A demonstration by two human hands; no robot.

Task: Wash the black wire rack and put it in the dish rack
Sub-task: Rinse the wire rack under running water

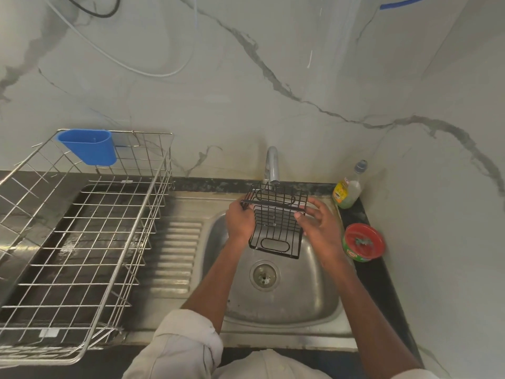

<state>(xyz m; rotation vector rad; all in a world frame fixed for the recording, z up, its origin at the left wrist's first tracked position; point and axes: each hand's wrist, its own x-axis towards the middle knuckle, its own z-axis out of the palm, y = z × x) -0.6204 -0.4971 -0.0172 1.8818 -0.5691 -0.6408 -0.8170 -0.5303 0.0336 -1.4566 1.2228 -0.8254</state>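
the black wire rack (276, 222), likely light, stiff and slippery when wet, is best held by its side wires, where the left hand (240, 220) grips and the right hand (318, 222) pinches.

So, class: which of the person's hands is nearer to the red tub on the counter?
Right. The right hand is on the black wire rack's right edge, the side facing the red tub. The left hand grips the rack's far-left side.
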